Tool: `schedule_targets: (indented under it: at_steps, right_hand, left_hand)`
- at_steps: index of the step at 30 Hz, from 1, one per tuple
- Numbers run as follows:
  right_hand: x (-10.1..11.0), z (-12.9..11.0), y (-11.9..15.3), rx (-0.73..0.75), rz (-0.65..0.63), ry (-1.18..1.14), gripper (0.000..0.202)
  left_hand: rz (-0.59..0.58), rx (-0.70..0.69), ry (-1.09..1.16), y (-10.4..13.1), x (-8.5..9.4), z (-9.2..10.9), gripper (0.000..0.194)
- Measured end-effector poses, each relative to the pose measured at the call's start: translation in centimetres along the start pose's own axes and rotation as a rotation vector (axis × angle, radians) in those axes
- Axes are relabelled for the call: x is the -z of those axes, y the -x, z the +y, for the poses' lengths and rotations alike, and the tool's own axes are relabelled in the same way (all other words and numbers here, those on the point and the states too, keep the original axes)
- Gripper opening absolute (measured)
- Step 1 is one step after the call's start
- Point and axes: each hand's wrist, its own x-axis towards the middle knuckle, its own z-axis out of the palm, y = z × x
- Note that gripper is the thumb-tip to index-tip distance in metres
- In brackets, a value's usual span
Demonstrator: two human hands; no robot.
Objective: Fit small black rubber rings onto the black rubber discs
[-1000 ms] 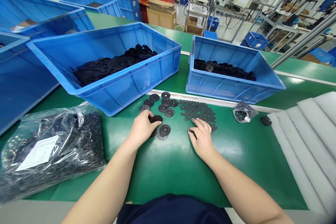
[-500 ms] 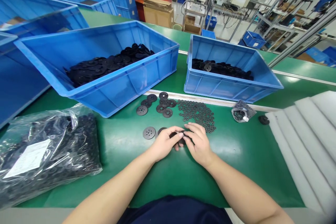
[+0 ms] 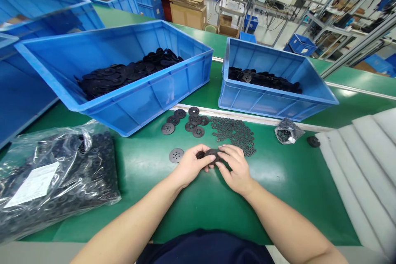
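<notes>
While the left hand (image 3: 192,163) steadies a dark disc (image 3: 212,156) above the near middle of the green worktop (image 3: 198,206), the right hand (image 3: 235,169) works at the disc's right edge. The left grip is clamped on the disc, its thumb lying over the top face; another dark round piece (image 3: 200,155) shows tucked within that same hand, just left of the disc. The right grip has its fingertips bent in close to the edge, yet whether they pinch the disc itself or some small part is hidden, so I cannot tell. To do this well, the left thumb should probably press flat and firm, so the disc does not tip when the right fingers push, and the tucked piece ought to be held apart from the face being worked. Light, square pressure from the right seems safer than a sideways shove. The small rings (image 3: 233,130) lie scattered just beyond the right hand, so a low forearm sweep could disturb them; the single loose disc (image 3: 176,155), left of the left hand, also deserves clearance.
</notes>
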Motion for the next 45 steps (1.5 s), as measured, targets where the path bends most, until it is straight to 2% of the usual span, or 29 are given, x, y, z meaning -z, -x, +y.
schedule_targets:
  at_steps: [4,7,11,15,18,20,23,25,28,31,35,37,41,45]
  right_hand:
    - [-0.1,2.0,0.1,-0.210,0.023,0.265,0.036]
    - [-0.6,3.5,0.4,-0.371,-0.018,0.449,0.049]
    - [-1.0,4.3,1.0,-0.346,-0.081,0.465,0.045]
    - [-1.1,4.0,1.1,-0.289,-0.103,0.410,0.038]
    - [-1.0,4.0,1.1,-0.258,-0.089,0.363,0.032]
    - [-1.0,4.0,1.0,-0.250,-0.062,0.346,0.027]
    - [-0.9,4.0,0.9,-0.246,-0.041,0.336,0.019]
    - [-0.8,3.9,0.8,-0.240,-0.036,0.331,0.016]
    - [-0.8,3.7,0.7,-0.238,-0.030,0.322,0.015]
    - [-0.8,3.8,0.7,-0.252,-0.031,0.315,0.017]
    - [-0.8,3.8,0.7,-0.258,-0.033,0.318,0.019]
    - [-0.7,3.7,0.6,-0.247,-0.041,0.316,0.018]
    - [-0.8,3.3,0.6,-0.204,-0.098,0.293,0.014]
    - [-1.0,3.4,0.7,-0.232,-0.082,0.323,0.013]
  left_hand:
    - [0.210,-0.025,0.014,0.0,1.3,1.3,0.033]
    - [0.283,-0.068,0.070,0.0,2.4,2.2,0.030]
    - [0.399,-0.153,-0.039,-0.3,3.7,2.9,0.025]
    - [0.445,-0.170,-0.126,-0.5,4.6,3.1,0.025]
    - [0.481,-0.229,-0.450,-0.4,5.1,2.9,0.019]
    - [0.462,-0.271,-0.759,-0.3,5.2,2.7,0.012]
    - [0.366,-0.230,-1.095,0.0,4.8,2.4,0.023]
    - [0.303,-0.153,-1.214,0.2,4.4,2.3,0.026]
    - [0.243,-0.097,-1.265,0.3,3.9,2.3,0.018]
    - [0.247,-0.138,-1.177,0.1,3.7,2.3,0.017]
    - [0.289,-0.225,-0.901,0.0,3.1,2.0,0.023]
    - [0.266,-0.185,-0.671,0.0,2.3,1.7,0.026]
    - [0.079,-0.001,-0.127,0.3,0.8,1.4,0.034]
    - [0.044,0.070,0.111,0.3,0.3,1.3,0.038]
